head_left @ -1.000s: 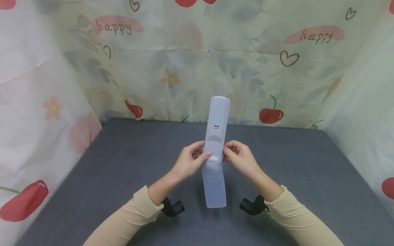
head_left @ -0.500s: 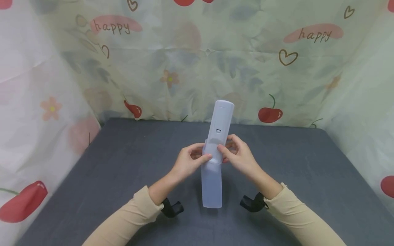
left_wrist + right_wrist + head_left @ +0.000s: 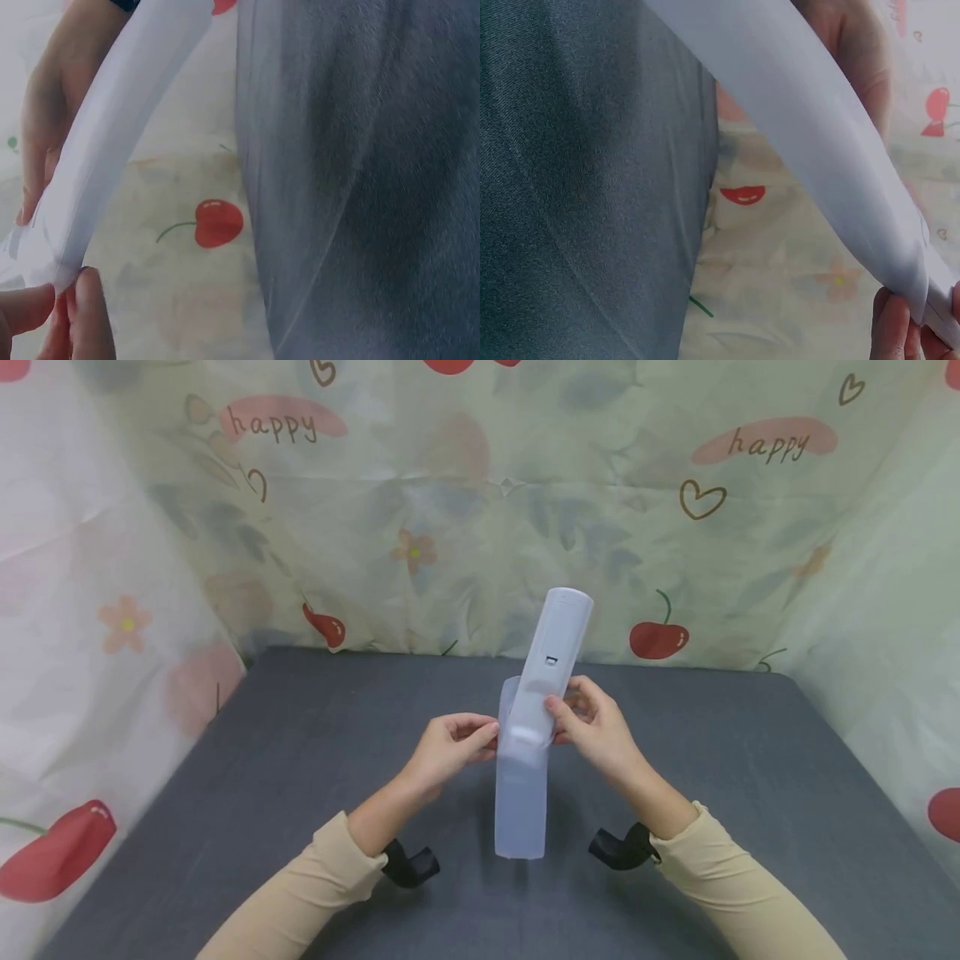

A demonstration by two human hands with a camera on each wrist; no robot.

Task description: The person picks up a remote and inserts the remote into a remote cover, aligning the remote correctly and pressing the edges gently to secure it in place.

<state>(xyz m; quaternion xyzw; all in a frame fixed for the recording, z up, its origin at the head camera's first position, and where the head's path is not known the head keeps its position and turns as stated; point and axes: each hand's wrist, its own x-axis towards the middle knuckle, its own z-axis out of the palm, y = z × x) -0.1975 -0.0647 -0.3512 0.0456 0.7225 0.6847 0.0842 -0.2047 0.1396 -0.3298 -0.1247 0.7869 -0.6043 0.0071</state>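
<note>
A white remote control (image 3: pixel 558 631), its back with a small latch facing me, leans to the right in the head view. Its lower end sits in the mouth of a translucent plastic sleeve (image 3: pixel 521 810), which hangs down over the table. My left hand (image 3: pixel 442 750) pinches the sleeve's left edge near its mouth. My right hand (image 3: pixel 603 731) grips the remote from the right, thumb on its back and the other fingers partly hidden behind. In the left wrist view, the left fingertips (image 3: pixel 91 315) hold the sleeve's rim. The right wrist view shows the sleeve (image 3: pixel 810 142) slanting across.
A dark grey cloth-covered table (image 3: pixel 315 735) lies beneath both hands. Behind it hangs a pale curtain (image 3: pixel 465 510) printed with cherries, hearts and flowers, continuing along both sides. A black wrist mount (image 3: pixel 411 866) sits under the left forearm, another black mount (image 3: pixel 622 850) under the right.
The remote has tilted to the right and risen a little against the sleeve. My right thumb has come onto its back, while my left thumb has slid off it to the sleeve's edge.
</note>
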